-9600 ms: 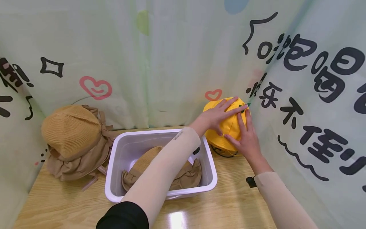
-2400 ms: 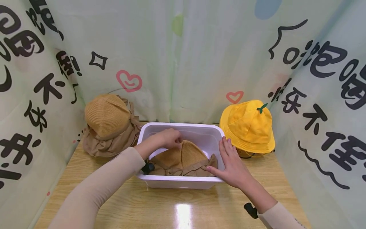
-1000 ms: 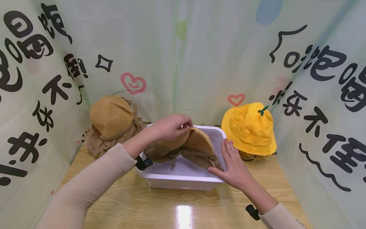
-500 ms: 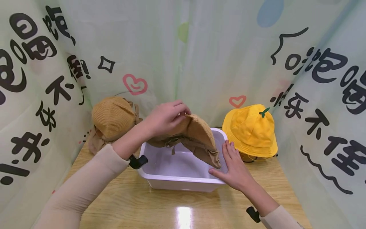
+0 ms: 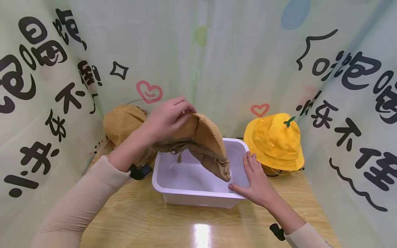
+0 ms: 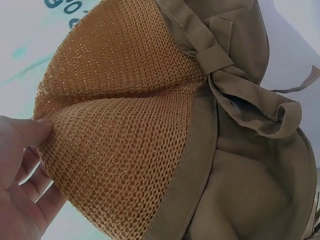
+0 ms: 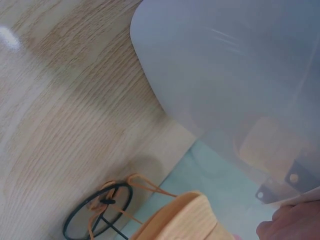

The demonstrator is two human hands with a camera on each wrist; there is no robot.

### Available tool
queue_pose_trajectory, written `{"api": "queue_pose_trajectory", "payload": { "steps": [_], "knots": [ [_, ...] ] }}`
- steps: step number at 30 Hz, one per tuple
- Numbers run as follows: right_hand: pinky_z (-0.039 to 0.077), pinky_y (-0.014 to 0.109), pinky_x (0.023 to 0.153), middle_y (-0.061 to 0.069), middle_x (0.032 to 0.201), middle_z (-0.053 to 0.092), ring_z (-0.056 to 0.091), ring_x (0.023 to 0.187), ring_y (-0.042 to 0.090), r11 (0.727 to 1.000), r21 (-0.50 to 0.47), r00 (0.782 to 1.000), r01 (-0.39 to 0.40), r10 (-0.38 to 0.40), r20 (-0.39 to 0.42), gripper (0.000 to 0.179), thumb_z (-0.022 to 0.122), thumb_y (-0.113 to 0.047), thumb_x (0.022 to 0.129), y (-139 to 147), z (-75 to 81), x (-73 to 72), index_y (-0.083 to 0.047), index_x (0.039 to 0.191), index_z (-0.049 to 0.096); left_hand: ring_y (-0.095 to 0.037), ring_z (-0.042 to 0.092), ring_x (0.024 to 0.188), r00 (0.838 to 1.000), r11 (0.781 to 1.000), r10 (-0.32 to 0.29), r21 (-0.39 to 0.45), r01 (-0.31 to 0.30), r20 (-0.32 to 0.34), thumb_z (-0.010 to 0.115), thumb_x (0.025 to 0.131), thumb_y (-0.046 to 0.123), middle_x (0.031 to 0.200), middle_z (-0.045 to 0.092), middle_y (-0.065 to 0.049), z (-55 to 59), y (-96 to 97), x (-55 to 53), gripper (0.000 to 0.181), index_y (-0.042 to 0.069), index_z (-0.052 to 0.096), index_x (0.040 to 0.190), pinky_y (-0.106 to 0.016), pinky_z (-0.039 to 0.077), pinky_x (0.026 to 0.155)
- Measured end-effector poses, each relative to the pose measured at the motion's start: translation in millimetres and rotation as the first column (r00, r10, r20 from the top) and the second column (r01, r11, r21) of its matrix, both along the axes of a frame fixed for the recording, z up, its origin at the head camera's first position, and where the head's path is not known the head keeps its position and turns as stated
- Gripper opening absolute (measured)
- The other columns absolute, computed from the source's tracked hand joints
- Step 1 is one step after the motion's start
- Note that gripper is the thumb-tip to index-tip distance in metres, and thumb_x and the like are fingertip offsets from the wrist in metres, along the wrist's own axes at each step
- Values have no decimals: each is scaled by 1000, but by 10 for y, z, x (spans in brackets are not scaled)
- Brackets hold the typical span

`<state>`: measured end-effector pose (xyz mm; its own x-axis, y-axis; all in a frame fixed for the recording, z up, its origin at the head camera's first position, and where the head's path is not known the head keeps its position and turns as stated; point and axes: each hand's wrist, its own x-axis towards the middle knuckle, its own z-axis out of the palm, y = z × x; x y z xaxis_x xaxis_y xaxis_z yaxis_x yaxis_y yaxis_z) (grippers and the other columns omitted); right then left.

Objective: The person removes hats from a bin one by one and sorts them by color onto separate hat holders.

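Observation:
My left hand [image 5: 169,119] pinches the crown of a tan knitted sun hat [image 5: 206,134], which hangs tilted above the white basin [image 5: 198,193]. In the left wrist view the thumb and fingers hold the knitted crown [image 6: 115,125]; a brown cloth brim [image 6: 245,180] with a bow spreads to the right. My right hand [image 5: 258,181] lies with straight fingers on the basin's right rim, thumb over the front corner. In the right wrist view only a few fingertips [image 7: 292,222] show beside the basin's outer wall [image 7: 225,75].
A yellow bucket hat [image 5: 274,141] with a green sprout sits on a stand with a black wire base [image 7: 100,212], right of the basin. Another tan hat [image 5: 124,122] stands at the left, partly behind my left arm. Printed curtains [image 5: 226,69] enclose the wooden table [image 5: 155,220].
My left hand has lifted the tan sun hat out of the basin, up and to the left. The right hand moved earlier from the yellow hat to the basin's rim and stays there.

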<state>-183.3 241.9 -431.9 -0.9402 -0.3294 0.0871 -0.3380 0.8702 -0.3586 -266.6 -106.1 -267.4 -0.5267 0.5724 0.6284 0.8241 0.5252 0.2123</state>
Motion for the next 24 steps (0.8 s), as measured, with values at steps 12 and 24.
{"api": "queue_pose_trajectory", "payload": {
  "steps": [12,24],
  "knots": [
    [11,56,121,21,166,4,3,153,40,1000,10,1000,2,-2,-4,119,68,-68,80,-12,-9,-8,4,157,12,-17,63,89,996,996,67,67,-64,-56,63,96,5,97,67,-1,96,-235,55,9,9,71,99,-32,52,75],
    [9,59,120,20,167,3,2,152,43,998,-64,998,-14,17,57,107,64,-59,88,38,37,-21,2,158,10,-17,60,92,994,986,99,140,-92,-39,63,95,1,97,65,-2,109,-469,69,12,10,71,97,-33,49,78]
  ]
}}
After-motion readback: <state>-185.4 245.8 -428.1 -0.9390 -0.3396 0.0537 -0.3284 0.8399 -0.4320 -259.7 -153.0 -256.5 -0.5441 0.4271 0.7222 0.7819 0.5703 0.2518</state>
